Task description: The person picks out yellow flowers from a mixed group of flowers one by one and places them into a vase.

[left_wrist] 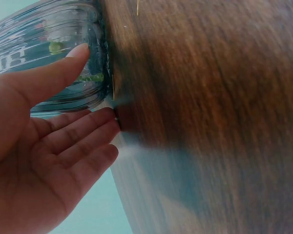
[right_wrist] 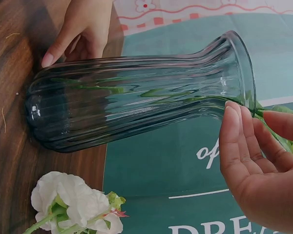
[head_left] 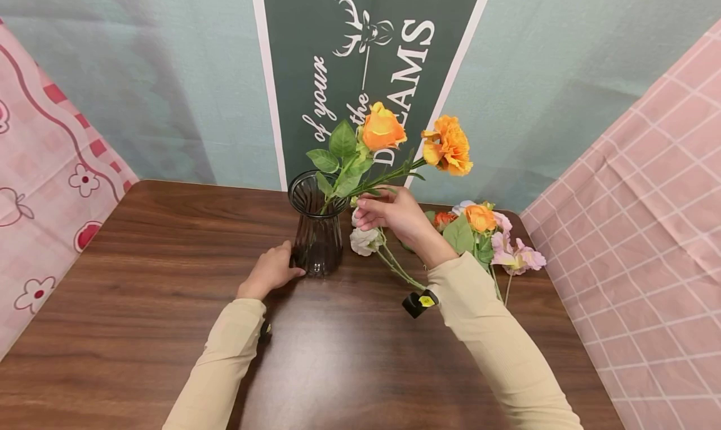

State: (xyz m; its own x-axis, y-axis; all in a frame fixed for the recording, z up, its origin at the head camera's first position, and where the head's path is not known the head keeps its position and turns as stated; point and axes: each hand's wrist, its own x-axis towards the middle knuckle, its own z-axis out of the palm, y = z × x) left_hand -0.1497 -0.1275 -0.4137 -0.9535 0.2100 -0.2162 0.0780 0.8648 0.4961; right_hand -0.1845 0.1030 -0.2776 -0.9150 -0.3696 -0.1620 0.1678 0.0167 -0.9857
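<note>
A dark ribbed glass vase (head_left: 318,245) stands upright on the table. An orange rose (head_left: 383,128) and an orange carnation (head_left: 449,147) lean rightward out of its mouth, their stems inside the glass. My left hand (head_left: 273,269) rests against the vase's lower left side; in the left wrist view its fingers (left_wrist: 83,141) are extended and the thumb lies along the glass. My right hand (head_left: 397,218) is beside the rim, below the carnation stem. In the right wrist view its fingers (right_wrist: 230,129) touch or nearly touch the rim, and the thumb stands apart from them near the stems.
White flowers (head_left: 365,241) lie on the table right of the vase. Farther right is a pile with another orange rose (head_left: 480,218) and pink-lilac blooms (head_left: 521,256), partly behind the right arm. A printed cloth hangs behind the wooden table (head_left: 152,280); pink cloths hang at both sides.
</note>
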